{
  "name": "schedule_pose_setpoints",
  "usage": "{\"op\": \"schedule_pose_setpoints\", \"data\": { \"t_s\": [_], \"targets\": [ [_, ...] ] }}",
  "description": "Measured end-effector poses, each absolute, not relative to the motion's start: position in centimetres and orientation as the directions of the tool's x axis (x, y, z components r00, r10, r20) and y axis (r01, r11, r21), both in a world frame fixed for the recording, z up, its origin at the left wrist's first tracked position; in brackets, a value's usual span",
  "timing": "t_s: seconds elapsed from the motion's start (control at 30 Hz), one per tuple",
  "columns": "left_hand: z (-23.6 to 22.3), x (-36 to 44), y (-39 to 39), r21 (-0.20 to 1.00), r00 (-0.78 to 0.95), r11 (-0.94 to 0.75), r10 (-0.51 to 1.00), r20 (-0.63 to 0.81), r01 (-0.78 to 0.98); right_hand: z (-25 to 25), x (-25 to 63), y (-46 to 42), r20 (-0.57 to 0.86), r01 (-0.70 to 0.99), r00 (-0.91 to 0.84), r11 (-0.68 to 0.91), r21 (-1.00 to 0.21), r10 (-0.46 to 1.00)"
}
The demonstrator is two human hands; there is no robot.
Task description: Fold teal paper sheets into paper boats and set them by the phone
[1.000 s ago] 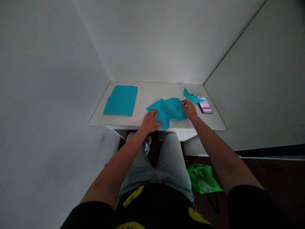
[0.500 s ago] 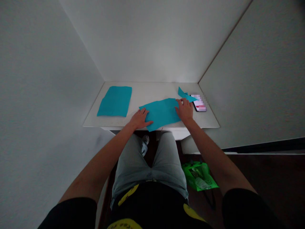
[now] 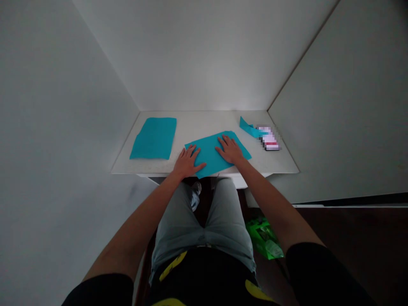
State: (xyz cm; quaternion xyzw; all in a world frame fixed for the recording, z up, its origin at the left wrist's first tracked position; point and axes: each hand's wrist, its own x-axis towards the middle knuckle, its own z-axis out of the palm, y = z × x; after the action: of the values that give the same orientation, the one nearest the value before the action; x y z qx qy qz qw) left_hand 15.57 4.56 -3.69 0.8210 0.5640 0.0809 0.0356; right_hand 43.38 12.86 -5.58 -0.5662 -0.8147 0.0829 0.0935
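A blue sheet of paper (image 3: pixel 210 153) lies slantwise on the white tabletop, its near corner reaching over the front edge. My left hand (image 3: pixel 188 162) rests on its left end with the fingers spread. Flat on the sheet's right half lies my right hand (image 3: pixel 230 150), fingers apart. A second blue sheet (image 3: pixel 153 138) sits at the left of the table, touched by neither hand. Beyond my right hand, a narrow blue strip (image 3: pixel 250 129) curls up from the table, one end lying over the phone.
The phone (image 3: pixel 270 142), its screen lit and blurred, lies at the table's (image 3: pixel 207 121) right end. White walls enclose the table at the back, left and right. Below, a green bag (image 3: pixel 264 240) stands on the dark floor by my right leg.
My right hand has slid left from the sheet's right edge onto its surface, with its fingers now spread flat. My left hand stays on the left end.
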Motion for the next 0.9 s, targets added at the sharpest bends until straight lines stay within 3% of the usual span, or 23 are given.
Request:
{"op": "schedule_pose_setpoints", "data": {
  "t_s": [0.1,0.2,0.27,0.4,0.57,0.77,0.9],
  "targets": [
    [-3.7,15.7,4.4,0.161,0.350,-0.365,0.930,0.112,0.917,-5.5,44.1,13.8,0.113,0.928,-0.279,0.298,-0.223,0.954],
    [-4.0,15.7,4.4,0.173,0.352,-0.369,0.928,0.122,0.913,-5.4,44.4,13.9,0.263,0.962,-0.078,0.142,-0.235,0.962],
    [-4.2,15.7,4.4,0.177,0.354,-0.373,0.926,0.131,0.911,-5.4,44.4,13.7,0.315,0.955,-0.106,0.185,-0.233,0.943],
    [-4.3,15.7,4.4,0.179,0.353,-0.373,0.926,0.134,0.910,-5.6,44.5,13.8,0.182,0.862,-0.435,0.466,-0.200,0.882],
    [-4.1,15.5,4.7,0.184,0.371,-0.383,0.923,0.098,0.905,-5.7,45.4,15.2,0.096,0.895,-0.383,0.394,-0.209,0.919],
    [-3.9,15.3,3.8,0.182,0.401,-0.403,0.915,0.050,0.897,-5.1,47.2,16.0,0.073,0.886,-0.414,0.420,-0.194,0.907],
    [-3.5,14.6,1.7,0.168,0.579,-0.579,0.814,0.053,0.798,-5.2,47.3,15.9,0.089,0.885,-0.415,0.424,-0.193,0.906]
  ]
}}
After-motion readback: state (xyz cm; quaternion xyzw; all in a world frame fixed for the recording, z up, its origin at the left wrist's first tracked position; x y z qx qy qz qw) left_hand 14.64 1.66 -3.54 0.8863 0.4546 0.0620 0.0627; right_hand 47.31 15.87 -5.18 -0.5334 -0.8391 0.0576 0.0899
